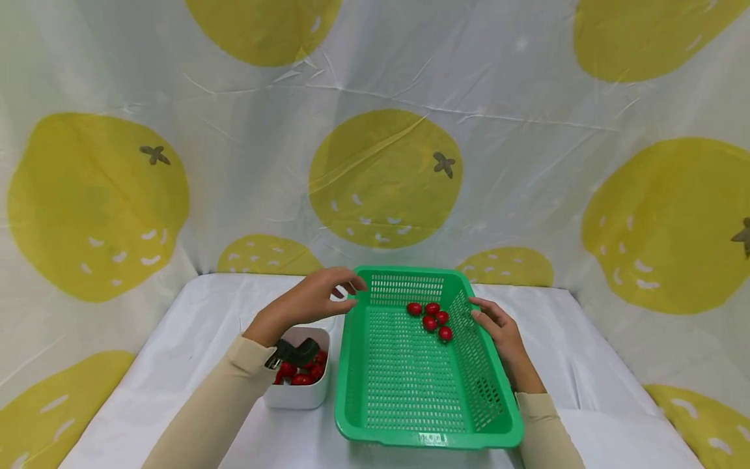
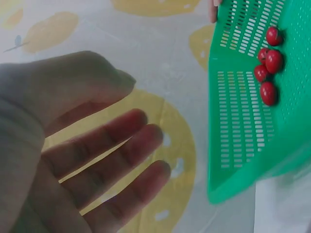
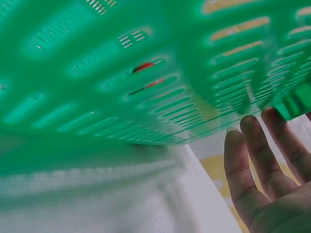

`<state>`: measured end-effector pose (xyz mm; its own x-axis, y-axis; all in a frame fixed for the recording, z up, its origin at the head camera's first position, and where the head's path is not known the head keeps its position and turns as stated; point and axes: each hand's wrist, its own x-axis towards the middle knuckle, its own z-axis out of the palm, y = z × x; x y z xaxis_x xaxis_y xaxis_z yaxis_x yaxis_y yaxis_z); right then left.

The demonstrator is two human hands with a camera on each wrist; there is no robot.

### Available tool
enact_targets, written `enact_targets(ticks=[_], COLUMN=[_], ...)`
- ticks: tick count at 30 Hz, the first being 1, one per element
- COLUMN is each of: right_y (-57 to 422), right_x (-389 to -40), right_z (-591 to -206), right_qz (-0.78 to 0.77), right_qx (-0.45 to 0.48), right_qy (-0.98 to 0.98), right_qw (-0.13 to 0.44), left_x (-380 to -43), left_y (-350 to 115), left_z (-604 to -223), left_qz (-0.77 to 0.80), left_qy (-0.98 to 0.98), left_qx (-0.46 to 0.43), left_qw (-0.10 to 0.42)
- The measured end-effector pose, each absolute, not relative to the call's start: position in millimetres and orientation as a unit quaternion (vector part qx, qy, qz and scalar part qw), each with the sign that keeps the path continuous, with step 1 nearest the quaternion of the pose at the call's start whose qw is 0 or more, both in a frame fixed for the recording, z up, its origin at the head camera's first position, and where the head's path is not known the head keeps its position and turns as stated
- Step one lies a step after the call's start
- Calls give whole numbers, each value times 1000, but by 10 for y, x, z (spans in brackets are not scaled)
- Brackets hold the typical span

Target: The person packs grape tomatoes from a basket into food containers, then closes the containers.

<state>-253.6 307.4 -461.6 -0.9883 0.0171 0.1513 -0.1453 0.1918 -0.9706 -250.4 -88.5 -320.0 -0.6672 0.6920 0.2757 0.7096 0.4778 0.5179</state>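
Note:
My left hand hovers by the upper left rim of a green perforated basket. Its fingers are apart, and nothing lies between them in the left wrist view. Several small red cherry tomatoes sit in the far right part of the basket. At the basket's right side, my right hand touches the rim. In the right wrist view the fairly straight fingers lie against the outside; the thumb is not clear there. Below the left wrist, a white container holds more red cherry tomatoes.
A white cloth covers the table under the basket and container. Behind stands a pale curtain with big yellow fruit prints, also closing in both sides. A black wrist camera on the left wrist partly hides the container.

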Motion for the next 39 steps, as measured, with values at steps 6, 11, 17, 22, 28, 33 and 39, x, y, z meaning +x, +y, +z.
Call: enact_targets(ticks=[6,11,17,22,28,33,39], right_y=[3015,3027,3029,3041,3035,3042,3030], right_x=[-2451,-2526,-2542,-2541,-2548,-2542,-2538], right_z=[-4457,-4601,-4655,-4649,-4644,-4650,-4648], right_qz=[640,645,645,642,651,653,648], right_qx=[47,41,46,46,40,38,47], right_qy=[-765,-761,-759,-761,-754,-753,-756], right_qw=[61,67,72,76,79,75,76], left_x=[-2818,-3014,-3150,-3215,-3281,-3316,-3308], left_y=[-476,-243,-8,192,368,464,492], left_z=[-3177,-3265,-3395,-3466,-3562,-3684,-3816], left_qz=[-334,-384,-410,-426,-432,-463,-485], left_qy=[-844,-831,-827,-825,-837,-832,-828], left_qx=[-419,-403,-383,-366,-331,-299,-274], left_qw=[6,-18,-39,-55,-54,-57,-64])
